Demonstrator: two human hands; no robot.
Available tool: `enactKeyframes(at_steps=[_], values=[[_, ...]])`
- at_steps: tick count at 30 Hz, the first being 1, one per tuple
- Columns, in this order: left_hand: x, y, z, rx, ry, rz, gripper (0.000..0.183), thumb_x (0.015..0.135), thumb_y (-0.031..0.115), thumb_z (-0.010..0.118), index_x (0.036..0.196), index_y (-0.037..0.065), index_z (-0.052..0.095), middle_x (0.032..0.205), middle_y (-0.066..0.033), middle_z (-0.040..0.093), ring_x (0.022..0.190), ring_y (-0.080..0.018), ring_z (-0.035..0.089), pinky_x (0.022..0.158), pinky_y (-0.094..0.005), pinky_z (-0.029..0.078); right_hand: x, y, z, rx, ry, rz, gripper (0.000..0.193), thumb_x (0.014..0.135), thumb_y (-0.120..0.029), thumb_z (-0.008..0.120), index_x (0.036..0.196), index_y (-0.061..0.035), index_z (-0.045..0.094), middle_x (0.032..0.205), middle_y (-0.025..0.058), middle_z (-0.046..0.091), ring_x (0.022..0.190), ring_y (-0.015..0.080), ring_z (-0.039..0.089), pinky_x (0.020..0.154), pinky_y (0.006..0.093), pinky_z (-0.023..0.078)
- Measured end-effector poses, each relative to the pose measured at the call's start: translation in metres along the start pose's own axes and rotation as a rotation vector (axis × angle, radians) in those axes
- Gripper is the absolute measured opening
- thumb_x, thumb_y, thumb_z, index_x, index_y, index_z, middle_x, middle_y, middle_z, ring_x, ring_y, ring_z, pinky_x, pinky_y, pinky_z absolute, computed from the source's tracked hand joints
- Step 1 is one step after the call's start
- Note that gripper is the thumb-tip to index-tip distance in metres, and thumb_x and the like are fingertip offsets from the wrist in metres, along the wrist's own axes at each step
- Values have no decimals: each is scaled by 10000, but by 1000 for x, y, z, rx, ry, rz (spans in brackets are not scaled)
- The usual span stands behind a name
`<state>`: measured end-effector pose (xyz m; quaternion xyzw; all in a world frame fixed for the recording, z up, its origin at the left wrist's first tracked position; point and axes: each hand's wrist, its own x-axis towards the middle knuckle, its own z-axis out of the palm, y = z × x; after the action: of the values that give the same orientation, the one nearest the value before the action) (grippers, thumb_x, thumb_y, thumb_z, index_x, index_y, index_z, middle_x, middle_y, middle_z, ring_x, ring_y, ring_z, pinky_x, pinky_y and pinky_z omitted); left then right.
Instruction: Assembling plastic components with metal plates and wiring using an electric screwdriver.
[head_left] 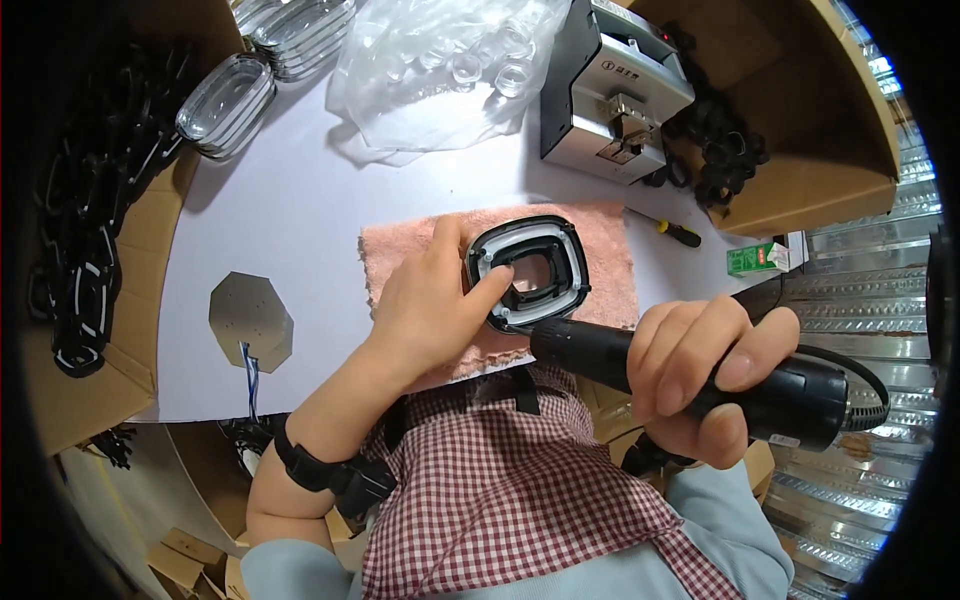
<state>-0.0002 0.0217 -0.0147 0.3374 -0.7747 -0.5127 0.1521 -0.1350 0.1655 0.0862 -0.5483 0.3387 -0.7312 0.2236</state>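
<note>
My left hand (432, 302) grips a rounded-square black and white plastic frame (568, 258) with an opening in its middle. The thumb presses on the inner edge while the other fingers wrap the far left side. Under the frame lies a pink cloth (610, 250). My right hand (700, 375) is closed around a thick black electric screwdriver (585, 350), its cord leaving at the right end. The tool's narrow end meets or nearly meets the frame's near edge; whether it touches a screw I cannot make out.
On the white table (330, 230) lie a metal octagonal plate (245, 315) with wires, stacked clear glass covers (228, 105), a plastic bag (440, 100) of clear round pieces, a grey machine (610, 95), a yellow-black screwdriver (680, 234) and a green box (755, 260). Cardboard boxes (830, 120) hold black parts.
</note>
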Motion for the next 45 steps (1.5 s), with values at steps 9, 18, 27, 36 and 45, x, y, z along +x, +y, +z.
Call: enactKeyframes(at_steps=[9, 18, 27, 36, 45], values=[[0, 6, -3, 44, -19, -6, 433, 910, 307, 718, 1122, -8, 508, 801, -152, 665, 735, -255, 682, 678, -373, 520, -8, -1, 0, 73, -64, 20, 300, 870, -58, 777, 1037, -37, 529, 845, 164, 683, 683, 253, 692, 645, 393, 589], [-6, 5, 1, 69, 35, 31, 373, 915, 239, 708, 1100, 5, 485, 774, -165, 682, 703, -314, 698, 661, -405, 522, -6, 8, 16, 2, -406, -28, 270, 803, 12, 835, 998, -6, 649, 917, 140, 700, 718, 266, 695, 655, 377, 591], [-5, 11, 1, 83, -18, 2, 355, 928, 221, 691, 1111, 13, 468, 784, -166, 687, 740, -338, 705, 680, -419, 524, -5, 4, 21, -72, -336, 38, 145, 757, 41, 790, 809, -28, 674, 792, 69, 663, 645, 219, 662, 657, 353, 596], [6, -3, -6, -183, -97, -83, 441, 944, 315, 678, 1176, -18, 507, 839, -193, 698, 688, -287, 708, 614, -409, 535, 10, -18, 0, 178, -222, -101, 226, 833, -61, 822, 918, -34, 613, 816, 117, 702, 658, 236, 705, 604, 299, 593], [20, 11, -28, -472, -325, -353, 528, 1008, 263, 661, 1455, 32, 503, 834, 1, 638, 547, -35, 563, 471, -171, 435, 8, -51, -66, 58, 254, 40, 295, 1002, -257, 659, 1167, -90, 481, 846, 107, 590, 617, 211, 576, 597, 318, 495]])
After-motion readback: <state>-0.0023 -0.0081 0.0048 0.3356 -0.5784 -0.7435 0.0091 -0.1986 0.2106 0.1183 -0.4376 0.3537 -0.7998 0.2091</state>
